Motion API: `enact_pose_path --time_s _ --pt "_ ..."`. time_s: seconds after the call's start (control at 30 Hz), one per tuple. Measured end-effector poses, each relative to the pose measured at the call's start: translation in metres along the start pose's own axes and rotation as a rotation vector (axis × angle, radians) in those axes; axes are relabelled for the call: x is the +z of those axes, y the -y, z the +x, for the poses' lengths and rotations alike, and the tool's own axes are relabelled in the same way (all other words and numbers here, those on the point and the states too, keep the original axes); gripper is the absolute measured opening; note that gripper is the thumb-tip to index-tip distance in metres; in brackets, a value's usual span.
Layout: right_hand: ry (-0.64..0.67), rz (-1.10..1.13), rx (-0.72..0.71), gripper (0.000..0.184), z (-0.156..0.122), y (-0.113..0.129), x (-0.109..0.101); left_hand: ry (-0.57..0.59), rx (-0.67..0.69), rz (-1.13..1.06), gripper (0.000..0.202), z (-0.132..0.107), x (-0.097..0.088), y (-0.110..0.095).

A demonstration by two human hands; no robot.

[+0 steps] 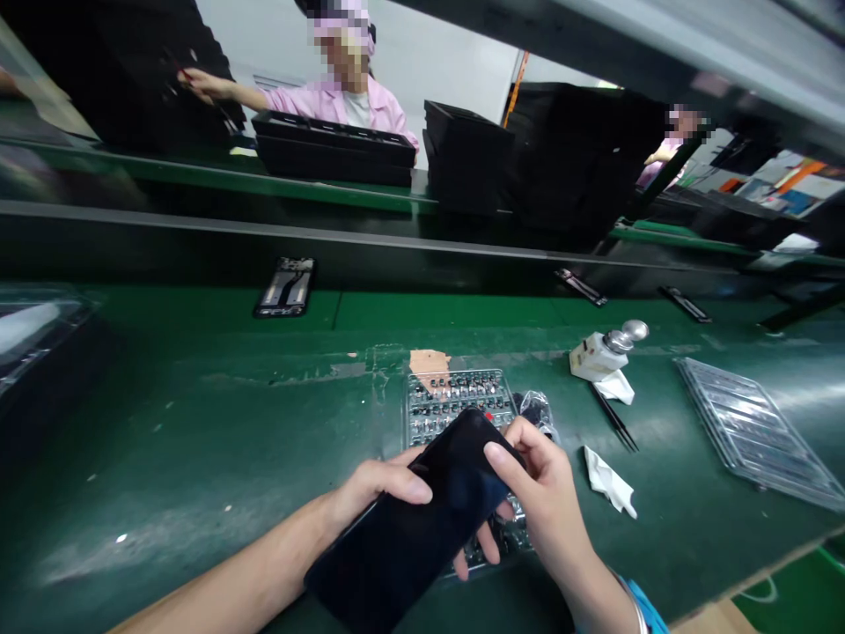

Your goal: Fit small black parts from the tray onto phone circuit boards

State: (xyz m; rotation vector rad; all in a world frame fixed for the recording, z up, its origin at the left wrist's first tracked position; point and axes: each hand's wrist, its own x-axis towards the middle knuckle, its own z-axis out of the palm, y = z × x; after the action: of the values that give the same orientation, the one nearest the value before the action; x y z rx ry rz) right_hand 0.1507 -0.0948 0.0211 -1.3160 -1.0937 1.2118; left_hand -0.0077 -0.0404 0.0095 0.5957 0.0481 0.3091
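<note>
A black smartphone (409, 519) is held tilted in both hands, its dark glass face up. My left hand (383, 493) grips its lower left side, with the thumb across the face. My right hand (534, 493) pinches the upper right edge, with fingers reaching beneath. Under the phone lies a clear plastic tray of small dark parts (455, 405), partly hidden by the phone and my hands. Black tweezers (613, 421) rest on the green mat to the right, beside a crumpled white cloth (608, 480).
A white dispenser bottle with a metal top (608, 350) stands at right, beside a stacked clear tray (753, 431). A black phone frame (285, 286) lies by a conveyor belt (396, 238). Beyond it, a co-worker in a pink jacket (343, 101) reaches toward black trays (334, 150).
</note>
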Motion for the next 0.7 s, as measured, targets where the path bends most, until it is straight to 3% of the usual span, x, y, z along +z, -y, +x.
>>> enact_pose_path --time_s 0.17,0.23,0.3,0.37,0.43,0.5,0.53,0.6,0.7 --pt "-0.121 -0.178 -0.054 0.035 0.006 0.001 -0.004 -0.049 -0.009 0.023 0.056 -0.002 -0.001 0.000" --pt "-0.192 -0.329 -0.137 0.026 0.008 0.003 -0.008 -0.132 0.008 0.035 0.057 -0.005 0.000 -0.005" --pt "-0.200 -0.419 -0.221 0.020 0.007 0.005 -0.007 -0.301 0.074 0.094 0.053 -0.008 0.001 -0.012" --pt "-0.054 -0.422 -0.233 0.027 0.001 0.004 0.001 -0.543 0.217 0.201 0.049 -0.010 0.002 -0.018" --pt "0.172 -0.459 -0.197 0.052 -0.008 0.000 0.014 -0.759 0.373 0.307 0.056 -0.009 0.001 -0.021" --pt "0.293 -0.592 -0.207 0.076 -0.016 -0.005 0.028 -0.870 0.476 0.369 0.068 -0.008 0.000 -0.023" --pt "0.301 -0.663 -0.233 0.076 -0.018 -0.007 0.033 -0.890 0.502 0.391 0.073 -0.008 -0.001 -0.023" --pt "0.239 -0.724 -0.277 0.058 -0.016 -0.008 0.037 -0.914 0.530 0.430 0.079 -0.007 -0.004 -0.024" --pt "0.103 -0.466 -0.146 0.039 0.010 0.000 0.027 -0.900 0.559 0.513 0.078 -0.007 -0.015 -0.025"
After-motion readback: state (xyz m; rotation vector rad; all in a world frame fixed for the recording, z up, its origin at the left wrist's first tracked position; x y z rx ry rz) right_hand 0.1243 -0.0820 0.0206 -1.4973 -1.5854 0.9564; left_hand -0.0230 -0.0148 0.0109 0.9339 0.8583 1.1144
